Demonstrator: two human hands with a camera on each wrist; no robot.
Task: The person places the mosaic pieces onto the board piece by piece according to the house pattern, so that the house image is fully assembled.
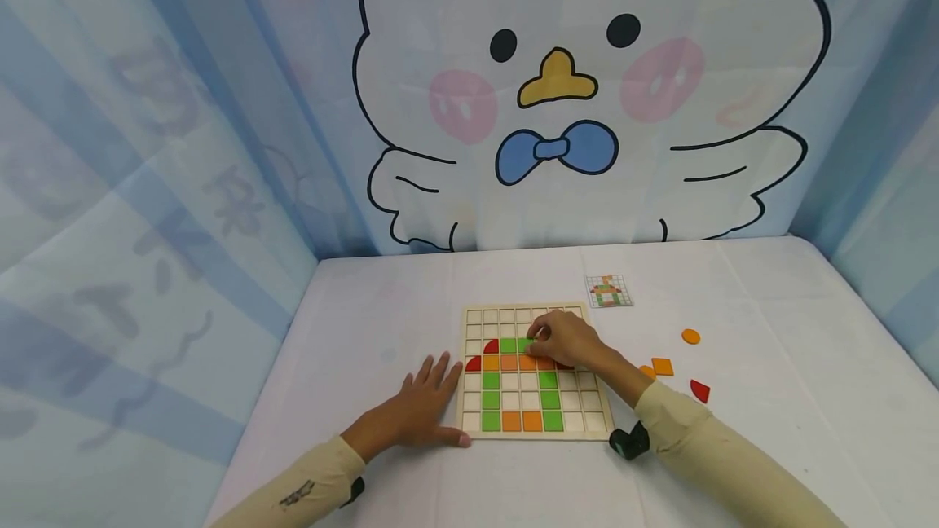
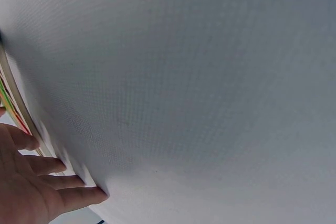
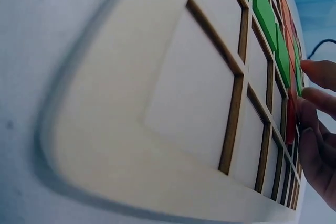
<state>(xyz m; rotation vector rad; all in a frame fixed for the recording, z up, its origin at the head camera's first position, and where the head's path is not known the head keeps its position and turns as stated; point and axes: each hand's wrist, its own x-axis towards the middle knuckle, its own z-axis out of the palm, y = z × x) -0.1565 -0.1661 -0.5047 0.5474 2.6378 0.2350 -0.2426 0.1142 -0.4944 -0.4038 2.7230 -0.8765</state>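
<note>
A wooden grid board (image 1: 597, 422) lies on the table, its cells partly filled with green, orange and red tiles. My right hand (image 1: 563, 338) reaches over its upper middle, fingers curled, with thumb and fingertips at a green square tile (image 1: 523, 345) in the row above the orange tiles (image 1: 509, 363). In the right wrist view the fingertips (image 3: 311, 95) meet that green edge; the hand hides some cells. My left hand (image 1: 424, 406) rests with spread, straight fingers at the board's left edge, thumb by its lower left corner. The left wrist view shows those fingers (image 2: 79, 196) beside the edge.
A small printed pattern card (image 1: 608, 291) lies beyond the board's upper right corner. Right of the board are an orange round tile (image 1: 690, 336), an orange square tile (image 1: 663, 367), a red quarter-round tile (image 1: 700, 391) and another orange piece (image 1: 647, 371) partly behind the forearm. Printed curtains surround the table.
</note>
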